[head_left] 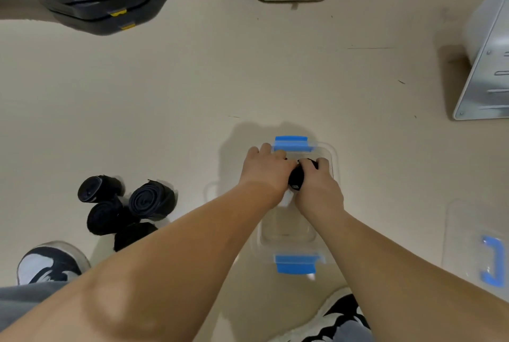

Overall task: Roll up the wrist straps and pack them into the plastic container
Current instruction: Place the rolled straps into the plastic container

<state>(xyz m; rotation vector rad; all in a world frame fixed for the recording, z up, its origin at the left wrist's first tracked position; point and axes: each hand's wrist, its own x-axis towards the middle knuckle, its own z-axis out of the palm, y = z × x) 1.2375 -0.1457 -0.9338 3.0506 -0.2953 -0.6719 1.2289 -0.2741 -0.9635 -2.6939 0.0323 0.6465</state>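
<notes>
Clear plastic container (pixel 286 228) w/ blue clips (pixel 291 143) sits on the floor (pixel 192 93). Right hand (pixel 319 187) grips a black rolled strap (pixel 297 176) at its far end; left hand (pixel 264 170) presses beside it, fingers bent, grip unclear. Keep roll tight, seat it vs far wall. More rolls (pixel 124 209) wait left

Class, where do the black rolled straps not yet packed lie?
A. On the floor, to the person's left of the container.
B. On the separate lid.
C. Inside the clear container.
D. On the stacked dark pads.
A: the rolled straps lie clustered on the floor left of the container, apart from it; the right hand grips one more strap over it.
</notes>
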